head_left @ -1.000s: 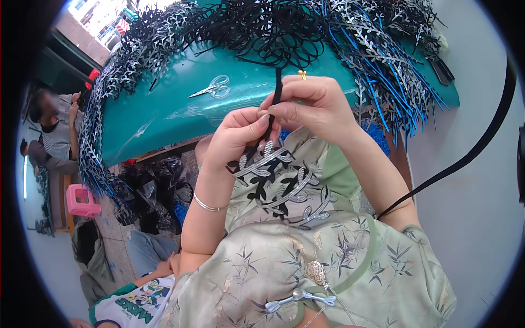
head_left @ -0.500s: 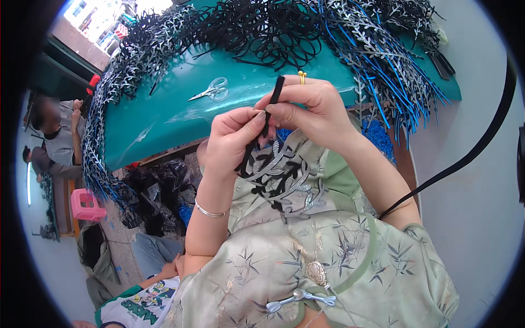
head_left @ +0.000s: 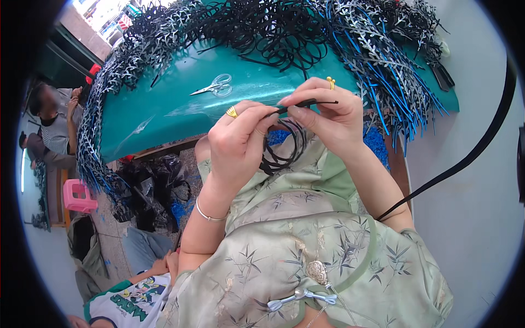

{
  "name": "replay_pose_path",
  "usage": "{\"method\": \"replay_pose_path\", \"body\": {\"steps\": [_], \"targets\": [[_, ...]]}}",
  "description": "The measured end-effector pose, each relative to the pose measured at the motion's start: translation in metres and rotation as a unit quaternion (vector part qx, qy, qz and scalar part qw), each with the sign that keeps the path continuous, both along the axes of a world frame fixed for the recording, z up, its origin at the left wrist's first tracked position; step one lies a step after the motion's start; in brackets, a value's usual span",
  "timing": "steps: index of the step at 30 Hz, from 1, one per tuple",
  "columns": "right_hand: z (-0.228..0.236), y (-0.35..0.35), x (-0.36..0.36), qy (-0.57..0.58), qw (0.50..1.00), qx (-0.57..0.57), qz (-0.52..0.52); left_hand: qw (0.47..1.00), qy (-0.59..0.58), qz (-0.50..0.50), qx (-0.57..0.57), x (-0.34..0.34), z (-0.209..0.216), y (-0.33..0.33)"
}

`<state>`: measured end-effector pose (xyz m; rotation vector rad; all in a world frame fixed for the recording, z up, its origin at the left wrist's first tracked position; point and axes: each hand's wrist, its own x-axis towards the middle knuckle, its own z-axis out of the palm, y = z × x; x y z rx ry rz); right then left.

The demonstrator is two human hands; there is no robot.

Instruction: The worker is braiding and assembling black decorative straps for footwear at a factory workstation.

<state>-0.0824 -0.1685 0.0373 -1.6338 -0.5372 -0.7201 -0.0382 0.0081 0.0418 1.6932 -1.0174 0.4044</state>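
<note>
Over my lap, both hands pinch a black cord [head_left: 281, 110] stretched between the fingertips. My left hand [head_left: 240, 134], wearing a gold ring and a silver bangle, is closed on its left part. On the other side my right hand [head_left: 331, 117] grips it between thumb and fingers, and a thin dark end sticks out to the right. Below the fingers hangs a loop of black and grey cords [head_left: 284, 150], partly hidden by my left hand. Beyond my hands, a pair of scissors [head_left: 217, 86] with clear handles lies untouched on the green table [head_left: 180, 117].
Tangled black cords [head_left: 262, 33] pile along the table's far side. Silver leaf garlands with blue strands [head_left: 377, 71] hang over its right part. Black plastic bags [head_left: 158, 191] lie on the floor, near a pink stool [head_left: 80, 195]. Other people sit at the left.
My hands have lowered slightly and turned the black strip from upright to nearly level. The silver leaf piece under them has given way to a hanging loop of dark cords.
</note>
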Motion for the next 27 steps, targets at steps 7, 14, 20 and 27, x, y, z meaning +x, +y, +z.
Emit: {"method": "replay_pose_path", "body": {"steps": [7,14,20,27], "targets": [[-0.001,-0.003,-0.007,0.038,0.998,0.015,-0.040,0.999,0.034,-0.033,0.008,-0.003,-0.006,-0.004],[-0.001,-0.005,-0.009,0.071,0.993,0.064,-0.074,0.996,0.017,0.005,0.083,-0.002,-0.005,0.002],[-0.007,-0.022,-0.013,0.142,0.980,-0.013,-0.136,0.994,0.059,-0.034,0.091,0.000,-0.016,-0.007],[-0.001,-0.039,-0.024,0.044,0.874,-0.468,-0.124,0.976,-0.033,-0.065,0.204,0.006,-0.016,-0.019]]}}
